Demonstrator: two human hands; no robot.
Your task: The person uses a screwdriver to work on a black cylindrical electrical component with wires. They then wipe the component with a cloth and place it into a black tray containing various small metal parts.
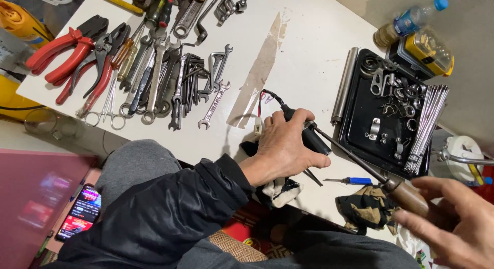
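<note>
In the head view, a black grip (311, 138) with wires at one end is being held down on the white table (309, 58) by the left hand (283, 148), whose fingers (303, 117) are clamped around it. Its long axis is running from upper left (the wired end) to lower right. A screwdriver (360, 163) with a wooden handle is being gripped by the right hand (453, 222), fingers curled about the handle, thumb stretched out; its thin shaft is pointing up and to the left, its tip meeting the grip's lower right end. Just beyond, a black tray (360, 125) of small metal parts is lying, with a metal tube (343, 86) beside it. Wrenches (170, 84) and red pliers (67, 53) are spread well apart to the left.
</note>
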